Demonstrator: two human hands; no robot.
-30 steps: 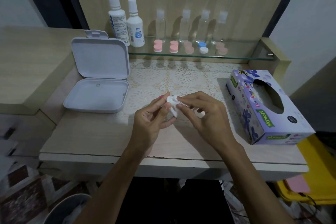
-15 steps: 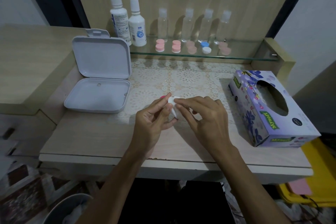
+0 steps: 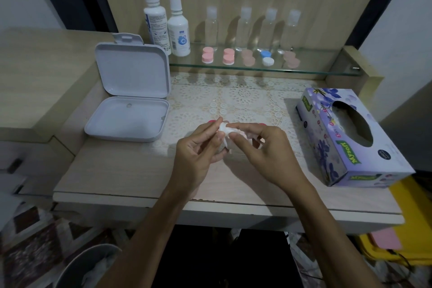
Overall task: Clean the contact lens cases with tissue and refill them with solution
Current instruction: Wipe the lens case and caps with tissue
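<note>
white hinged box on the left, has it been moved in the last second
No. The white hinged box lies open in the same spot, its lid against the solution bottles and glass shelf; only the camera shifted slightly.

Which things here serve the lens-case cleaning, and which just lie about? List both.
In use: tissue, pinched by left hand and right hand; tissue box; solution bottles; lens cases on the glass shelf.

Lying about: white box, open; clear bottles; yellow bin; bowl.
</note>
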